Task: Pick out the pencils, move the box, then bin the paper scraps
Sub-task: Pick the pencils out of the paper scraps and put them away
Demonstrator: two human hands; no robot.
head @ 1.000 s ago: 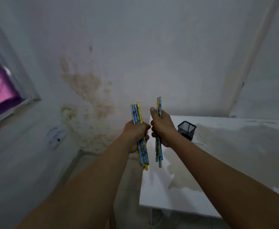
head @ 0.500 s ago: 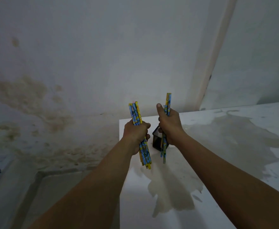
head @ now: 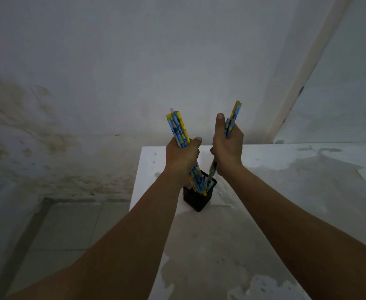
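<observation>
Here we are, both fists full. Our left hand (head: 182, 158) is clenched round the thick bundle (head: 177, 128) of blue-and-yellow pencils, thumb laid across the front. Our right hand (head: 227, 152) grasps the thin bundle (head: 234, 115), thumb pointing straight up. The two bundles lean apart at the top and meet at the bottom, right at the mouth of the black mesh holder (head: 199, 200). The lower ends look just inside its rim, though we cannot tell how deep.

Now, how these handle. Pencils are light and stiff, so weight is no worry; the trouble, we reckon, is the slick painted finish. A loose bundle can fan out or let one slide free, so mid-length is the place to hold, squeezed evenly, as both hands have it now. The holder looks like thin wire mesh, probably light enough to tip if a bundle drags on its rim. We'd go straight down, not at a slant.

Room to move: the holder stands on the white table (head: 296, 202) near its left edge, a little in from the far left corner. Beyond that edge is a drop to the tiled floor (head: 69, 230), so anything knocked leftward is gone. To the right the blotchy top runs wide towards the right edge, and that's our safe side. No box or paper scraps show from here.
</observation>
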